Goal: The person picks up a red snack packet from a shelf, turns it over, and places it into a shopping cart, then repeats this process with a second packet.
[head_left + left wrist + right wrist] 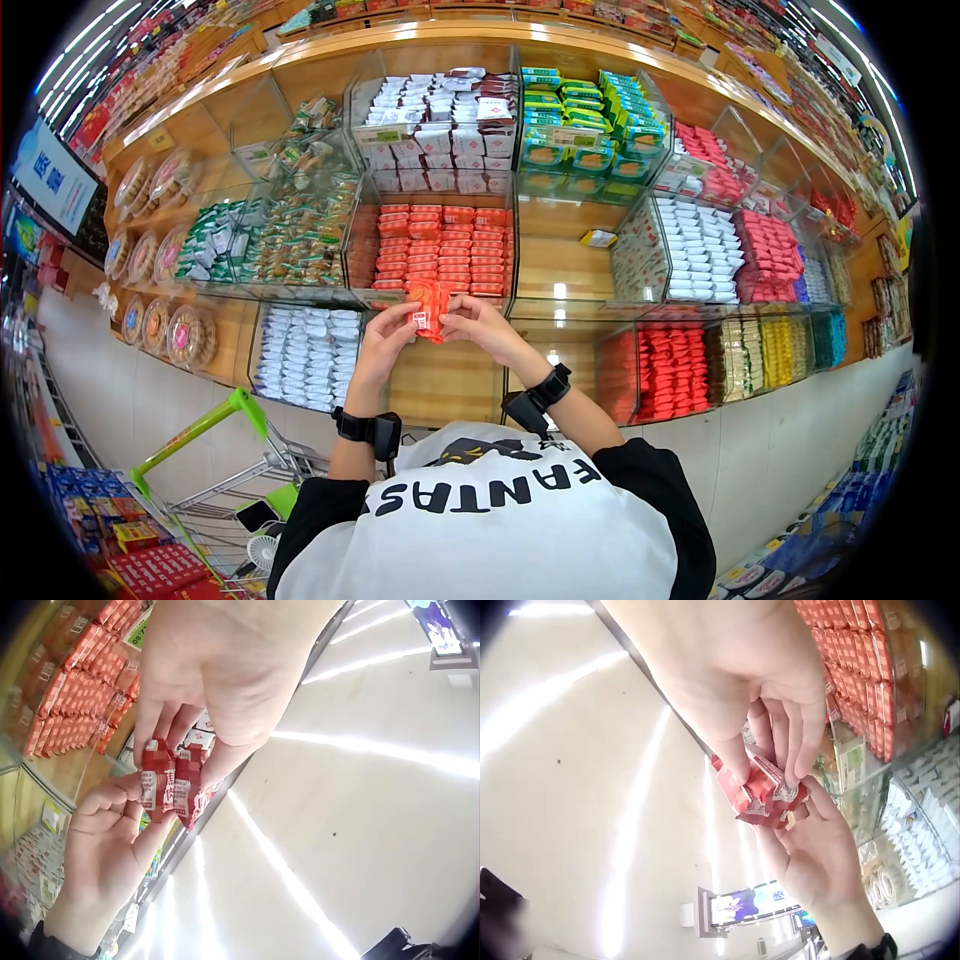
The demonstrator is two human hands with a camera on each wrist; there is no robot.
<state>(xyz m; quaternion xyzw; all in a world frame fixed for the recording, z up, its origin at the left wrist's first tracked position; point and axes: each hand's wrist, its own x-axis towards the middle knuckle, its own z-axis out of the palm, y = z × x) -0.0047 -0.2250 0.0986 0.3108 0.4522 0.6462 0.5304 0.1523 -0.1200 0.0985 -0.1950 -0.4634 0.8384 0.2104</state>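
Observation:
In front of the person's chest, both hands hold red plastic-wrapped snack packets (430,300) with white printing. The left wrist view shows two of them side by side, one packet (157,780) against the other packet (190,784). The left hand (382,345) pinches them from the left between thumb and fingers. From the other side the right hand (487,328) pinches them, its thumb and fingertips at the wrapper (761,791). Just beyond the hands, a clear-walled bin holds rows of matching red packets (440,245).
White packets (308,355) fill a bin at lower left; green packets (570,110) and brown-and-white packets (440,120) stand farther back. One small yellow packet (599,238) lies in a wooden compartment. A shopping cart (215,430) with a green handle stands to the left.

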